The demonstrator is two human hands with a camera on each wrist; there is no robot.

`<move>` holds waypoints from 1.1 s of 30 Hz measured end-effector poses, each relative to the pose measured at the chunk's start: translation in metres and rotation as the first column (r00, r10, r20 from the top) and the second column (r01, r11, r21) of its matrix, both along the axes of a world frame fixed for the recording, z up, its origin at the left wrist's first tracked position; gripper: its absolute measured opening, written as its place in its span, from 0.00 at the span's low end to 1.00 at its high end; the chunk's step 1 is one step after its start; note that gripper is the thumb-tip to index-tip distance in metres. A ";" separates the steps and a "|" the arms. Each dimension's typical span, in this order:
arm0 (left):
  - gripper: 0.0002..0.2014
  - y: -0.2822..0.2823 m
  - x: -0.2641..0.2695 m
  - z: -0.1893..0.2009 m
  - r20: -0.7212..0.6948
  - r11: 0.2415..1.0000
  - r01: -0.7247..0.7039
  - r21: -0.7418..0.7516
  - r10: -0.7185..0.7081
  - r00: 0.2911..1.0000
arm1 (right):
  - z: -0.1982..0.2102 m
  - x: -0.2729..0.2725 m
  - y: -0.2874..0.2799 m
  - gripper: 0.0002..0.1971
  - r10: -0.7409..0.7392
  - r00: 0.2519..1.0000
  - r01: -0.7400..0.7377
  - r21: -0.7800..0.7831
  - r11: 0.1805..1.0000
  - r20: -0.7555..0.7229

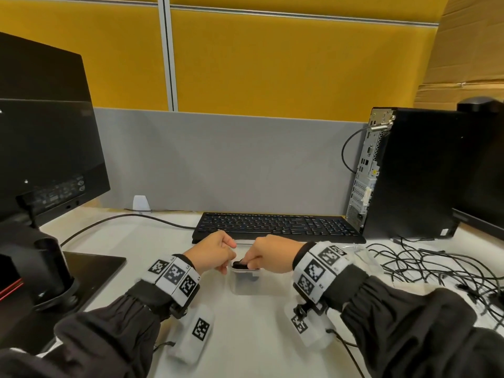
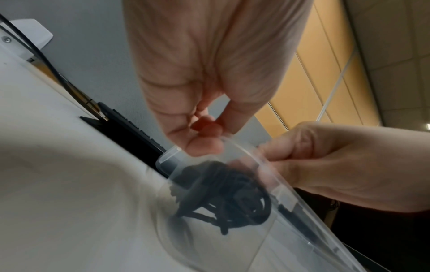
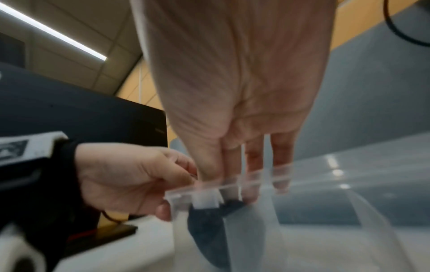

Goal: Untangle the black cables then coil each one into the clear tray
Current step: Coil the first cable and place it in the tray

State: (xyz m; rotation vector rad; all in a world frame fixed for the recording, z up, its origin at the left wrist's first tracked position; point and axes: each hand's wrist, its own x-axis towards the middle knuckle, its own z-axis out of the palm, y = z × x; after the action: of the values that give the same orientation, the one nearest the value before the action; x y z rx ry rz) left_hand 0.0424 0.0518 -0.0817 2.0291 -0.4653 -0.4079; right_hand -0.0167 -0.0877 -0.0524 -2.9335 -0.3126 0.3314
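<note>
A small clear tray [image 1: 245,285] stands on the white desk just in front of the keyboard. A coiled black cable [image 1: 240,266] lies inside it, showing through the wall in the left wrist view [image 2: 223,198]. My right hand [image 1: 252,261] reaches down into the tray with straight fingers [image 3: 252,165] that press on the coil [image 3: 209,217]. At the tray's left rim [image 3: 181,193], my left hand [image 1: 225,259] has its fingers curled and its thumb [image 3: 163,209] under the corner lip. A loose tangle of black cables [image 1: 436,268] lies on the desk to the right.
A black keyboard [image 1: 278,226] lies right behind the tray. A monitor on a black stand [image 1: 54,268] fills the left, and a PC tower [image 1: 403,173] stands at the right rear. A thick cable [image 1: 122,219] runs across the desk at the left.
</note>
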 end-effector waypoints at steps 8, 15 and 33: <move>0.09 0.001 -0.003 0.001 -0.060 0.998 -0.009 -0.066 0.005 0.998 | 0.004 0.010 0.001 0.08 -0.104 0.994 0.103 0.069 0.992 0.014; 0.17 0.003 -0.005 0.002 -0.088 0.995 -0.009 -0.099 0.000 0.996 | -0.003 0.027 0.029 0.19 -0.123 0.992 0.120 -0.203 0.972 -0.004; 0.09 0.001 -0.010 0.001 0.022 0.994 -0.097 0.059 0.096 0.995 | 0.046 -0.115 -0.118 0.11 -0.246 0.944 0.220 -0.136 0.966 -0.219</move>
State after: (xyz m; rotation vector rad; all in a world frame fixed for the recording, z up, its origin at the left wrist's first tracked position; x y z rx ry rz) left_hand 0.0329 0.0527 -0.0810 2.1056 -0.3689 -0.3474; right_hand -0.1321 -0.2060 -0.0066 -2.9521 0.0900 0.6705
